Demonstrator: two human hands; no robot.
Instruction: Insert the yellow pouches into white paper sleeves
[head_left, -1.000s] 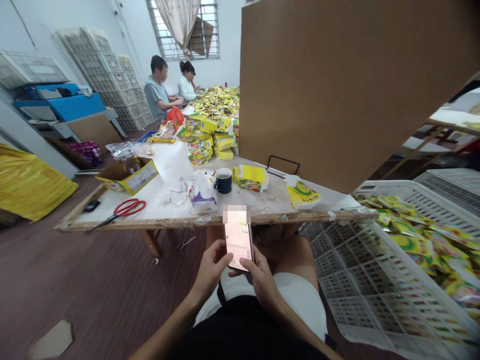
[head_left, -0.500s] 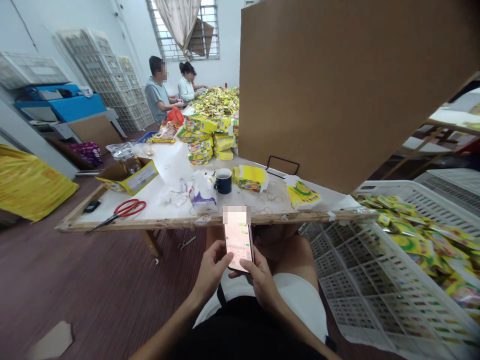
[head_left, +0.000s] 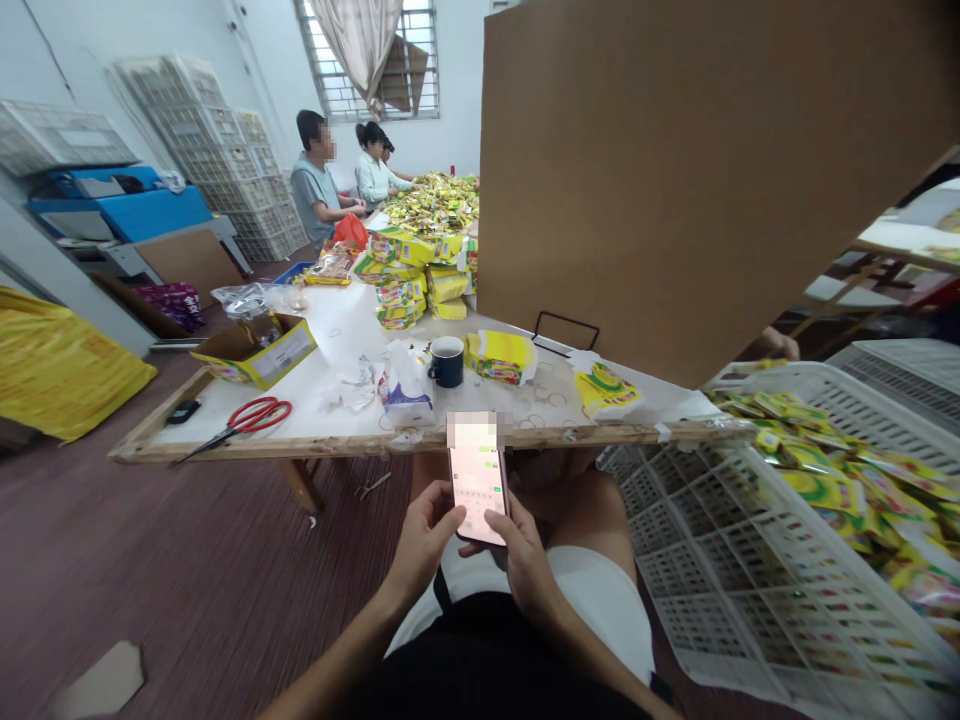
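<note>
A lit smartphone (head_left: 477,490) is held upright over my lap, at the near edge of the table. My left hand (head_left: 426,535) grips its left side, the thumb on the lower screen. Around the right side closes my right hand (head_left: 520,545), its thumb also over the lower screen. Fingers behind the phone are mostly hidden. Beyond it on the table stand a dark blue mug (head_left: 447,364), a tissue pack (head_left: 406,392) and a yellow carton (head_left: 501,356). Red-handled scissors (head_left: 251,418) lie to the left, their blades over the table edge.
A large cardboard sheet (head_left: 637,190) blocks the right side. Beside me a white plastic crate (head_left: 720,570) holds yellow packets. Stacked yellow boxes (head_left: 401,285) and a packet heap (head_left: 435,205) lie farther back, near seated people. An open yellow box (head_left: 281,360) stands left.
A co-worker's hand has appeared behind the crate at right. My right thumb has shifted slightly right on the screen; both hands still hold the phone. People at the back have moved slightly.
</note>
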